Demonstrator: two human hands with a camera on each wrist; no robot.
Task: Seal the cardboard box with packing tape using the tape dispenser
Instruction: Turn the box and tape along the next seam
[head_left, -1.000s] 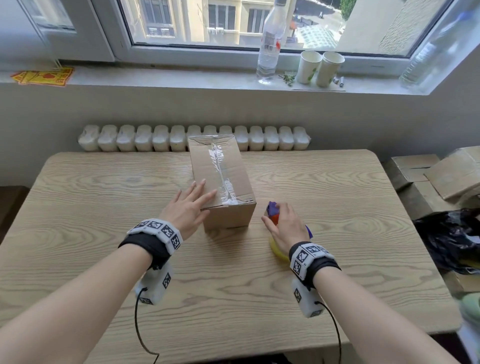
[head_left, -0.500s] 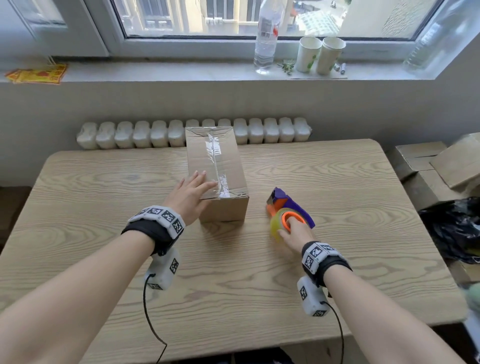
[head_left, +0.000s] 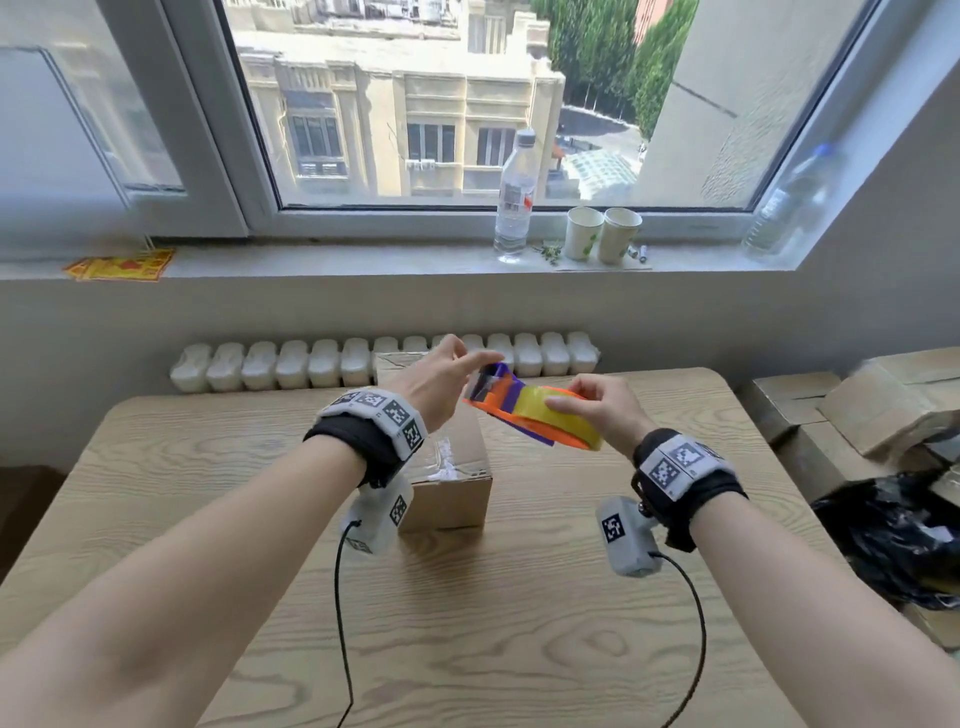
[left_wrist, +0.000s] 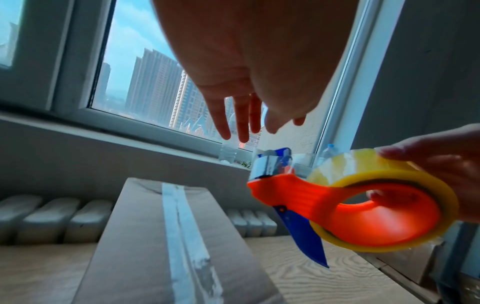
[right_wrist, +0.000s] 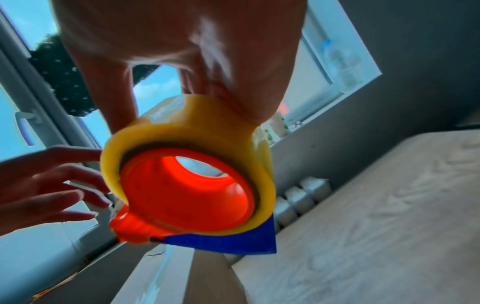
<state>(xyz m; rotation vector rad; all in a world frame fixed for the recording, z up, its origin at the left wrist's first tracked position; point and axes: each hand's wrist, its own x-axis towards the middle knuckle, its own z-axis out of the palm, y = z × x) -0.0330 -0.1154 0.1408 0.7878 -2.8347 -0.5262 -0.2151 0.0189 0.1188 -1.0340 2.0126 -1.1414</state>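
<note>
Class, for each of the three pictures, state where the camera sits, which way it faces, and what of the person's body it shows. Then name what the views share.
Head: worn high, facing forward-down at the table; shows both forearms, left hand and right hand.
Left wrist: looks along the left hand's fingers toward the window, over the cardboard box.
Right wrist: looks along the right hand, which grips the tape dispenser.
Shared: all three show the dispenser and box.

Orange-and-blue tape dispenser (head_left: 506, 402), yellow roll (head_left: 563, 421)
</note>
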